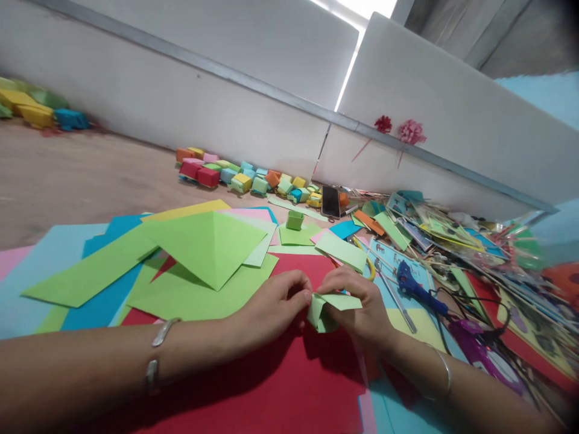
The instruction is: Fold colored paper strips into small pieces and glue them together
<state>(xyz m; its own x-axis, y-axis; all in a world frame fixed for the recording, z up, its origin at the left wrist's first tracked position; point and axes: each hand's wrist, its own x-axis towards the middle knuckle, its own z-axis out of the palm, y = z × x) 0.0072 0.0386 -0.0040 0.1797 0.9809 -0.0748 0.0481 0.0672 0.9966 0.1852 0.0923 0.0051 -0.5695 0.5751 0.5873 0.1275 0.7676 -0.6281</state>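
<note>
My left hand (pixel 271 307) and my right hand (pixel 357 307) meet over a red paper sheet (pixel 289 386). Both pinch a small, partly folded light green paper piece (pixel 328 308), the fingers of each hand curled closed on its edges. A bangle shows on each wrist. Just beyond the hands lie larger green sheets (pixel 203 253), one creased into a raised triangle, over blue, pink and yellow sheets. A small finished green paper cube (pixel 294 220) stands further back.
A row of coloured paper cubes (pixel 244 175) lines the white partition wall. A phone (pixel 330 201) lies near them. To the right are a blue glue gun (pixel 414 286), scissors, sticks and a heap of paper scraps (pixel 452 235). More cubes sit far left (pixel 36 111).
</note>
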